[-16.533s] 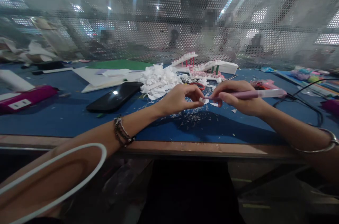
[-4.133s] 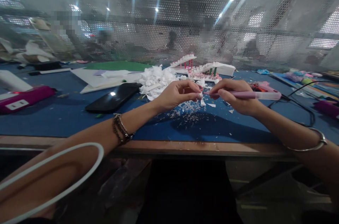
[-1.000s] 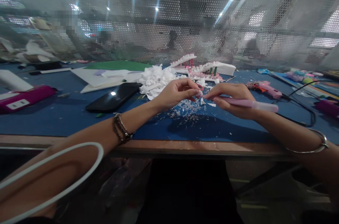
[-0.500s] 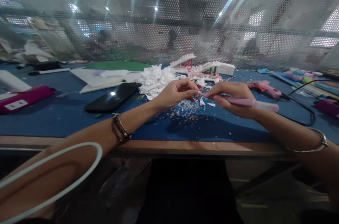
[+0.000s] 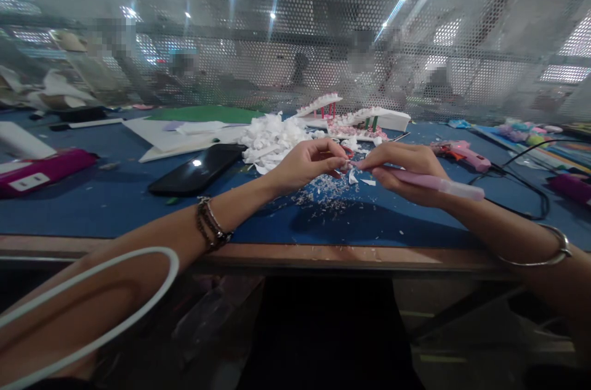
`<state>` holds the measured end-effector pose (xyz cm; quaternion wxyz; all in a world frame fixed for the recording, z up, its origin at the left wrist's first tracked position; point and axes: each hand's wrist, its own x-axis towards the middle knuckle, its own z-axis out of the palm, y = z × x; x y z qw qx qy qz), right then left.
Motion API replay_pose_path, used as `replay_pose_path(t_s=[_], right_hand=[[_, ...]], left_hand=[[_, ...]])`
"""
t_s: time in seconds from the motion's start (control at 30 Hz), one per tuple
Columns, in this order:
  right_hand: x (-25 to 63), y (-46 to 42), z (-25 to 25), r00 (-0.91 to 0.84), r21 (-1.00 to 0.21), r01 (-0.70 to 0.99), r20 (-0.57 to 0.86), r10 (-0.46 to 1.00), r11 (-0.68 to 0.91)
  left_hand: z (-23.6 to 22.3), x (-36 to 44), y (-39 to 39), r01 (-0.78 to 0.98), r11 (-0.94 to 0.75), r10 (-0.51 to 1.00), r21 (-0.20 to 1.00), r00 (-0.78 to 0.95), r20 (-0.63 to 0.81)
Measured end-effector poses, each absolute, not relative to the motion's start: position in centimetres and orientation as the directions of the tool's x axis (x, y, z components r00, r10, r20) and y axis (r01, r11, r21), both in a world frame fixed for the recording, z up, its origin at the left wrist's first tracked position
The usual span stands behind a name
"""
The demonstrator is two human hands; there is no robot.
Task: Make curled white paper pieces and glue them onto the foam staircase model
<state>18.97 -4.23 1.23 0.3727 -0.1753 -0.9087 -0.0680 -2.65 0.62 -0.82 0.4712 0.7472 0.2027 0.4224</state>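
Observation:
My left hand [image 5: 310, 162] pinches a tiny whitish piece [image 5: 345, 165] between thumb and fingertips, slightly above the table. The fingers mostly hide it, so its shape and material are unclear. Closed in a pen grip, my right hand [image 5: 409, 171] holds a pink pen-shaped tool [image 5: 427, 182] with a translucent rear end. Its front tip meets the small piece, or lies very close to it. Beneath both hands, fine white shavings [image 5: 327, 190] are scattered over the blue table top. Small white scraps [image 5: 368, 182] lie just under the tool's tip.
A heap of white scraps [image 5: 277, 138] stands behind my left hand. A black phone [image 5: 196, 170] lies left of it. Farther back is a white stepped model [image 5: 353, 122] with red and green posts. A pink glue gun [image 5: 466, 155] with a black cable lies right.
Over the last second both hands stay nearly in place, with the tool's rear end tilting slightly. Compared with several seconds ago, the tool slopes down more to the right, uncovering the glue gun.

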Motion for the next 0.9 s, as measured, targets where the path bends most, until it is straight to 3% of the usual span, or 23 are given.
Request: replay_pose_path(t_s=[0.3,0.9], right_hand=[[19.02,-4.19,1.26,-0.712,0.037,0.319,0.669,0.214,0.947],[19.12,-4.0,1.13,-0.675,0.009,0.338,0.7,0.236,0.941]], left_hand=[[-0.89,-2.59,0.6,-0.085,-0.487,0.692,0.869,0.57,0.443],[-0.79,-2.51,0.58,-0.107,-0.476,0.689,0.873,0.572,0.446]])
